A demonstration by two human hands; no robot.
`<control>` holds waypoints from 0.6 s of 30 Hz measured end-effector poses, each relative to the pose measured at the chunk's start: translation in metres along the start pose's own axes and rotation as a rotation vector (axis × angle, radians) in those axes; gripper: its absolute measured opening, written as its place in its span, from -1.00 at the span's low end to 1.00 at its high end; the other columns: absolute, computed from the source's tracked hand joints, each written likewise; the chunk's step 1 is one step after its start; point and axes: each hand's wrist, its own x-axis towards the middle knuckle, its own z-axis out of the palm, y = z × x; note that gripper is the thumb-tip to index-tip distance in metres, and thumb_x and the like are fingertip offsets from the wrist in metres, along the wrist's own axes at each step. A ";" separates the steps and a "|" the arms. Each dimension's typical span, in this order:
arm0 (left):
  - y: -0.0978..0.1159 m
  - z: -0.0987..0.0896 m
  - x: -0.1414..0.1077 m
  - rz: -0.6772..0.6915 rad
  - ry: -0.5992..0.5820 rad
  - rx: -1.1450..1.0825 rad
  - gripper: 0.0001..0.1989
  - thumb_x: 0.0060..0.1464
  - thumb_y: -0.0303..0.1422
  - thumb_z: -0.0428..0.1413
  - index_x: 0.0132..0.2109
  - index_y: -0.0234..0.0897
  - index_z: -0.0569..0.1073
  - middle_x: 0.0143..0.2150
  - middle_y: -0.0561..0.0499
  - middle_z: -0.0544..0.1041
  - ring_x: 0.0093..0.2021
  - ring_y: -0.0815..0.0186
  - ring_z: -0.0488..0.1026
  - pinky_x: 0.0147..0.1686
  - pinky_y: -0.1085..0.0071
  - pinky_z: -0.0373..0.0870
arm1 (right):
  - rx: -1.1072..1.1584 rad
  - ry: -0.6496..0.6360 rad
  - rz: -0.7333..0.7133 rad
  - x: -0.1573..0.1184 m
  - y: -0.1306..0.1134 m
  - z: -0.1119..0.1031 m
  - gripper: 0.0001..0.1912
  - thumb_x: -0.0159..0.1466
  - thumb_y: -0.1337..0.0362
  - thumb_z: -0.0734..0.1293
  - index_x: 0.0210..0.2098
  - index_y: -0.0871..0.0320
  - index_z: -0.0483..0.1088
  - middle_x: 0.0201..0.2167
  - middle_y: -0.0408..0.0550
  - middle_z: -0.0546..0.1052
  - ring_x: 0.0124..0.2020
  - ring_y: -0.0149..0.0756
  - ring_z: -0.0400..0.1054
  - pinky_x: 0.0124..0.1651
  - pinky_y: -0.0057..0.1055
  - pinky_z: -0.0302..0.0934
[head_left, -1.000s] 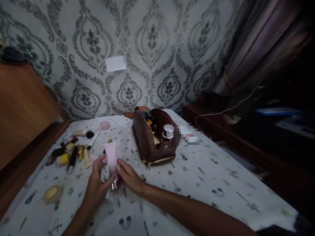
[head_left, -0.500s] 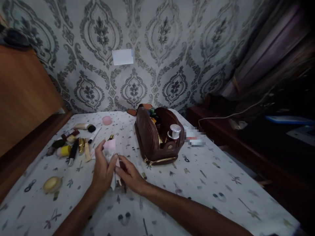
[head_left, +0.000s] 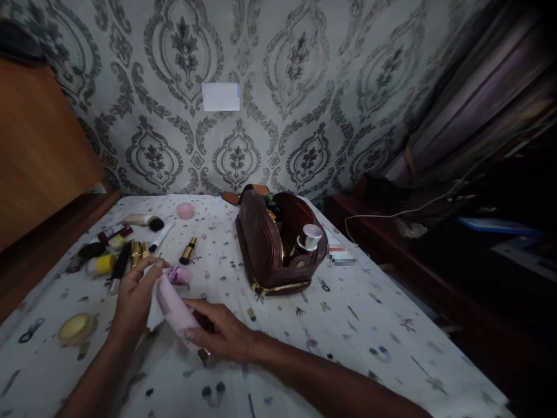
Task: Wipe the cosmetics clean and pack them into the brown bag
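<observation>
In front of me, a pale pink, soft-looking length [head_left: 176, 310] runs between my hands; whether it is a cloth or a packet I cannot tell. My left hand [head_left: 133, 296] pinches its far end, with a whitish sheet [head_left: 155, 310] hanging below. Curled round its near end is my right hand [head_left: 220, 331]. Beneath those fingers a small dark item with a shiny end [head_left: 203, 354] shows in part. Just past my left fingertips lies a pink tube with purple marks [head_left: 180, 274], and beyond it a black and gold lipstick tube [head_left: 188, 251].
The open brown toiletry bag [head_left: 263, 249] stands to the right, holding several bottles, one with a silver cap [head_left: 312, 233]. Cosmetics and a makeup brush [head_left: 143, 221] lie at the left. A yellow round container [head_left: 76, 329] and pink round container [head_left: 185, 211] rest on the patterned cloth [head_left: 278, 371].
Both hands have shifted left and slightly apart, my left hand farther. The pink length now stretches visibly between them. The pink tube and more of the lipstick tube have come into view.
</observation>
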 end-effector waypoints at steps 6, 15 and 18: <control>0.000 -0.012 0.007 -0.173 -0.298 -0.327 -0.55 -0.27 -0.12 0.38 -0.21 -0.24 0.55 -0.34 0.00 0.53 -0.35 0.23 0.46 -0.38 0.37 0.47 | 0.295 -0.041 0.149 0.003 0.007 -0.007 -0.29 0.21 -0.27 0.28 0.06 0.18 0.43 -0.39 -0.14 0.29 -0.44 -0.46 0.10 -0.46 -0.53 0.02; -0.005 0.000 0.005 -0.182 -0.256 -0.581 -0.59 -0.27 -0.03 0.38 -0.48 -0.25 0.47 -0.61 0.14 0.31 -0.53 0.41 0.29 -0.38 0.36 0.51 | -0.026 0.027 0.187 0.002 0.001 -0.003 -0.08 -0.01 -0.06 0.54 0.24 0.09 0.20 -0.14 -0.08 0.41 -0.20 -0.30 0.27 -0.22 -0.44 0.17; -0.004 -0.001 0.005 -0.192 -0.250 -0.586 -0.59 -0.27 -0.04 0.38 -0.52 -0.24 0.42 -0.64 0.16 0.23 -0.55 0.42 0.26 -0.42 0.40 0.49 | -0.162 0.082 0.207 0.000 0.000 0.001 -0.18 -0.05 0.15 0.57 0.15 0.08 0.23 -0.17 -0.12 0.42 -0.22 -0.29 0.29 -0.26 -0.45 0.15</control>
